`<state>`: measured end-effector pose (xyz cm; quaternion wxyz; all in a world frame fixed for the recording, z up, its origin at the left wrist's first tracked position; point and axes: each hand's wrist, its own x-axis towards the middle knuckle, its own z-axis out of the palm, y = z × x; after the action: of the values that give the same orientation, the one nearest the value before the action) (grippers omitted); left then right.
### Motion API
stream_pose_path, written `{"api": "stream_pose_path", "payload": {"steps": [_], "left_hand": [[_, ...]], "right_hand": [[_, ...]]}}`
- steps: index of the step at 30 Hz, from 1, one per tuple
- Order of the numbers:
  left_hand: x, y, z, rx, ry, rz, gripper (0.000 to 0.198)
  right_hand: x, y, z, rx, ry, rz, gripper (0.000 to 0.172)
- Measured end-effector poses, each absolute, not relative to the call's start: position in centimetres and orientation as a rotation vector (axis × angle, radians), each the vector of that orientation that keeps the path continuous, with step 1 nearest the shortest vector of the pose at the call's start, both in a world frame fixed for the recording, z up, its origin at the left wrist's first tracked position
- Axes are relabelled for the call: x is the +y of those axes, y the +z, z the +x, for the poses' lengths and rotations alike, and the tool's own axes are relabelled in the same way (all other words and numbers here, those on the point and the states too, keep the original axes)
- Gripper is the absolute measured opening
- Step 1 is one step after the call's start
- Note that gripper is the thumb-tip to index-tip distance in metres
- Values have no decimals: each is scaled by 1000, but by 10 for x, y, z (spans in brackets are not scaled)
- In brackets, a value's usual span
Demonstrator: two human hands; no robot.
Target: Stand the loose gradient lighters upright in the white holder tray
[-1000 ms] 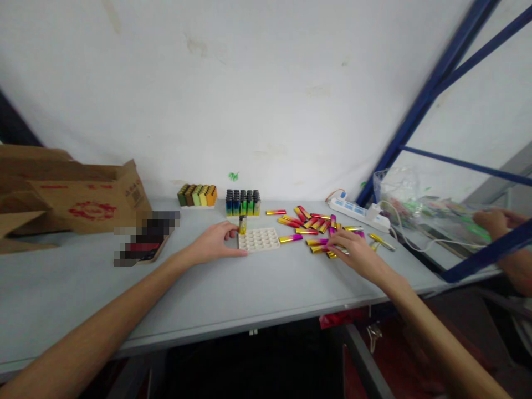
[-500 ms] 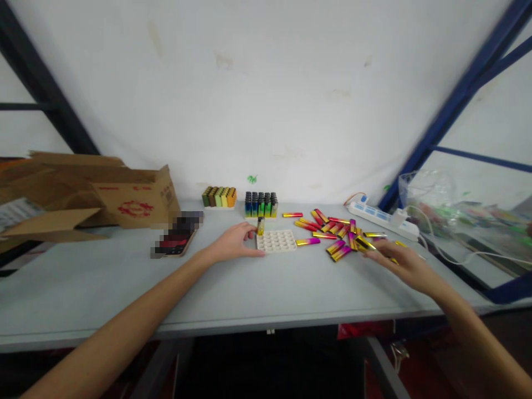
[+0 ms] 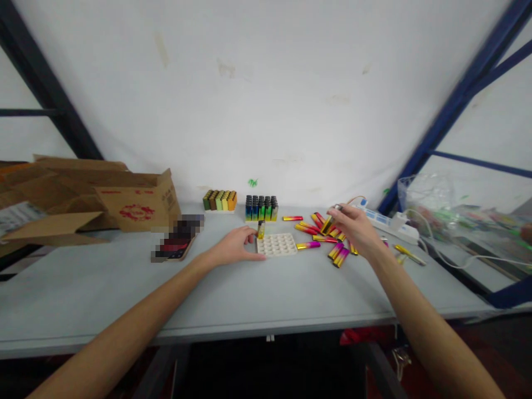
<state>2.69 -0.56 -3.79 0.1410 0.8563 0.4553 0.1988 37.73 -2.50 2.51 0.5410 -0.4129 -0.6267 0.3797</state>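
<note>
My left hand (image 3: 233, 246) grips the left end of a white tray (image 3: 277, 245) with rows of round holes, thumb along its front edge. One gold lighter (image 3: 261, 230) stands upright in the tray's far left corner, beside my fingers. My right hand (image 3: 358, 227) pinches a gold lighter (image 3: 327, 225) by its upper end, tilted above a loose pile. That pile holds several red, gold and purple lighters (image 3: 307, 228) lying on the table, partly hidden by my right hand. A single purple and gold lighter (image 3: 308, 245) lies at the tray's right end.
Behind the tray stand a block of blue-green lighters (image 3: 261, 209) and a block of green-to-orange ones (image 3: 220, 201). A phone (image 3: 179, 238) and open cardboard box (image 3: 137, 205) are left. A power strip (image 3: 388, 226), cables and plastic bags (image 3: 428, 194) are right.
My right hand has moved left and up from the pile's right side, with the gold lighter now raised and more upright. My left hand stays on the tray.
</note>
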Motion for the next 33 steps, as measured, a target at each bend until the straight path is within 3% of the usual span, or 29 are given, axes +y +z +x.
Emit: {"api": "stream_pose_path", "payload": {"steps": [5, 17, 26, 33], "left_hand": [[-5, -39, 25, 1309, 573, 2484, 66], [-2, -40, 27, 1317, 578, 2495, 68], [-5, -37, 28, 1334, 563, 2470, 67], [-4, -37, 29, 1334, 585, 2478, 65]], "right_hand": [[-14, 23, 310, -1420, 1355, -673, 37], [-24, -21, 261, -1378, 1757, -677, 54], [-26, -21, 262, -1342, 1738, -743, 33], [-27, -20, 261, -1366, 1720, -750, 32]]}}
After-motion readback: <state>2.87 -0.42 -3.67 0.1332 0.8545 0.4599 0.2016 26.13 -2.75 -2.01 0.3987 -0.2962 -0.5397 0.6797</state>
